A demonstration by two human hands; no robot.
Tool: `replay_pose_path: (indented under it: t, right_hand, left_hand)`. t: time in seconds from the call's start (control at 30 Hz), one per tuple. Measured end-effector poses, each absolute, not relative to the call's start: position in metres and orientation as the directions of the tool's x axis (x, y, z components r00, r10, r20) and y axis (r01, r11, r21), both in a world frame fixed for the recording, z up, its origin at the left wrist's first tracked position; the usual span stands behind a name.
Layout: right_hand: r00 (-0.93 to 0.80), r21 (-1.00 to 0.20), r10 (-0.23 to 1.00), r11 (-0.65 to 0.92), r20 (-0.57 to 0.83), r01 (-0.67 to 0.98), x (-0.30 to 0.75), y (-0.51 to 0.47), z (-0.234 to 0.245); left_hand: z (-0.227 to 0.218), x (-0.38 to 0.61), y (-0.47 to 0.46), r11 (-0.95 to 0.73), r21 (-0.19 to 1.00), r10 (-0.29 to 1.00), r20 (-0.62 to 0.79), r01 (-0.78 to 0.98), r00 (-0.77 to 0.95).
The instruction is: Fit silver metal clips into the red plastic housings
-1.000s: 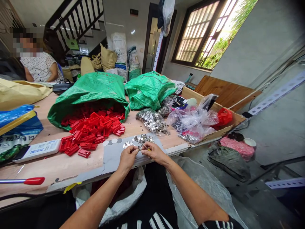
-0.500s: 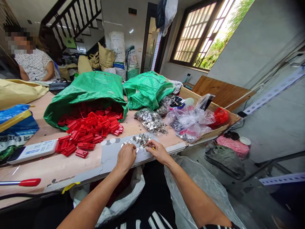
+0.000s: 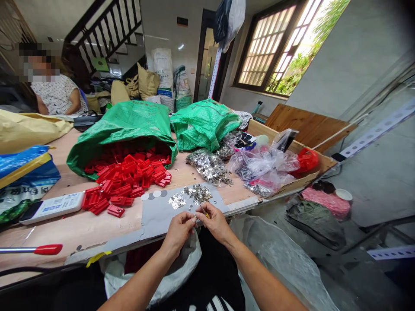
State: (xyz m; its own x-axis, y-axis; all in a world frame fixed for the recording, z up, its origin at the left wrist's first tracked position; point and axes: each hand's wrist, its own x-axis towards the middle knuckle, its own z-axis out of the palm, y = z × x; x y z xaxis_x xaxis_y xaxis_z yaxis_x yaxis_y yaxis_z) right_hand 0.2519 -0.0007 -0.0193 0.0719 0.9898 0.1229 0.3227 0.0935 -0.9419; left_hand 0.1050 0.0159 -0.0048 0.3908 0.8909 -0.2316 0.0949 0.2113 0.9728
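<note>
A wooden table [image 3: 119,229] stretches ahead of me, with a green bag [image 3: 129,121] at eleven o'clock from my hands. Red plastic pieces [image 3: 128,177] spill from it at ten. A grey sheet [image 3: 155,218] lies just past my fingers, and a clear bag of metal [image 3: 208,165] beyond, just after twelve. My left hand [image 3: 180,229] is pinched closed, on what I cannot tell; my right hand [image 3: 214,222] grips a little tool. Metal bits [image 3: 198,193] lie piled on the sheet at twelve, brighter ones [image 3: 177,201] between ten and eleven. The yellow handle [image 3: 206,215] shows at my right fingers
</note>
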Motion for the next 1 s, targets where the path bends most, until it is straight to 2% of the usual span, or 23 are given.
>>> replay_pose_path:
  t: [0.27, 0.47, 0.6, 0.77, 0.87, 1.0]
  right_hand:
    - [0.010, -0.958, 1.000, 0.001, 0.004, 0.287, 0.256, -0.011, -0.010]
    - [-0.022, -0.991, 0.991, -0.129, -0.130, 0.035, 0.253, -0.004, -0.015]
    - [-0.077, -0.984, 0.982, -0.176, -0.175, -0.007, 0.256, -0.002, -0.015]
    - [-0.077, -0.992, 0.991, -0.104, -0.110, 0.077, 0.263, -0.003, -0.005]
    - [-0.105, -0.975, 0.994, -0.017, -0.041, 0.221, 0.262, -0.005, -0.001]
    - [-0.124, -0.893, 0.992, 0.073, 0.020, 0.444, 0.261, -0.005, 0.002]
  left_hand:
    - [-0.020, 0.101, 0.018, 0.205, 0.977, 0.895, -0.210, 0.055, 0.393]
    - [-0.021, 0.099, 0.019, 0.182, 0.981, 0.908, -0.194, 0.068, 0.371]
    - [-0.013, 0.098, 0.020, 0.257, 0.963, 0.886, -0.267, 0.078, 0.380]
    - [-0.008, 0.097, 0.022, 0.320, 0.942, 0.854, -0.331, 0.097, 0.402]
    - [-0.011, 0.099, 0.022, 0.291, 0.949, 0.862, -0.315, 0.121, 0.397]
    - [-0.017, 0.102, 0.022, 0.194, 0.967, 0.901, -0.243, 0.167, 0.359]
